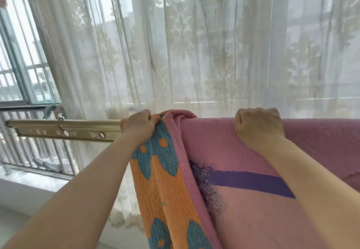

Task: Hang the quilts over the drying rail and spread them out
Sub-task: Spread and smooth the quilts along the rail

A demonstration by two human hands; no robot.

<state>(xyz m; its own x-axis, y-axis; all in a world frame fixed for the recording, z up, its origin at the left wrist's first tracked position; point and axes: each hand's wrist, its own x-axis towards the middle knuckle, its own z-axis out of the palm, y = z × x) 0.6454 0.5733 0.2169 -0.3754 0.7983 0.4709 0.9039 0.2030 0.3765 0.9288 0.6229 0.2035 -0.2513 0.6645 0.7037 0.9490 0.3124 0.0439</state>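
Observation:
A pink quilt [243,151] with a purple stripe hangs over the gold drying rail [64,131] and covers its right part. At the quilt's left edge the orange and teal patterned side [161,180] shows, folded down. My left hand [139,125] is closed on that bunched left edge at the rail's top. My right hand [258,126] is a fist pressed on the pink quilt on top of the rail, gripping the cloth.
A sheer white lace curtain [185,44] hangs right behind the rail. A window with metal bars [19,73] is at the left. A hanger hook [60,124] sits on the bare left stretch of rail. A white ledge runs low at the left.

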